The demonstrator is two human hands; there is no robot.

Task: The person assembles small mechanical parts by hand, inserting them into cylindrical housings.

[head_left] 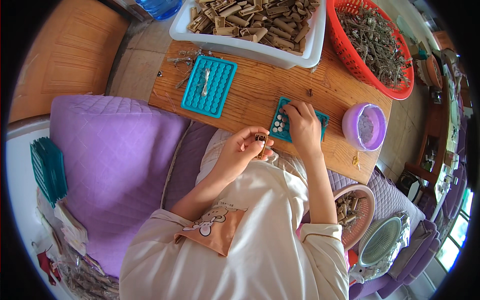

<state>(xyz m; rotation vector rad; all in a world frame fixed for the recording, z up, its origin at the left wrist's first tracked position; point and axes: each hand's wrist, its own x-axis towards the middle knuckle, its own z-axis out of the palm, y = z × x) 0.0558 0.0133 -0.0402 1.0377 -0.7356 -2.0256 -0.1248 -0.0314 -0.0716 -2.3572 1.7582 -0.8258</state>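
My left hand (246,149), at the table's near edge, grips a small brown plastic casing (260,142) between thumb and fingers. Its open side faces up and shows darker parts inside. My right hand (304,125) reaches down over a small teal tray (274,134), fingers bent together at its far side; what they pinch, if anything, is hidden. Several round silver discs (278,126) lie in the tray's left part, beside those fingers. Farther left rests a larger teal tray (195,100) with rows of round pockets and a small clear-and-silver bundle (205,82) on top.
A white bin (240,47) of brown casings (255,25) stands at the back. Right of it is a red basket (345,55) full of thin metallic pieces. A purple bowl (354,139) holds pale discs. Lower right, a pink basket (367,212) contains more casings.
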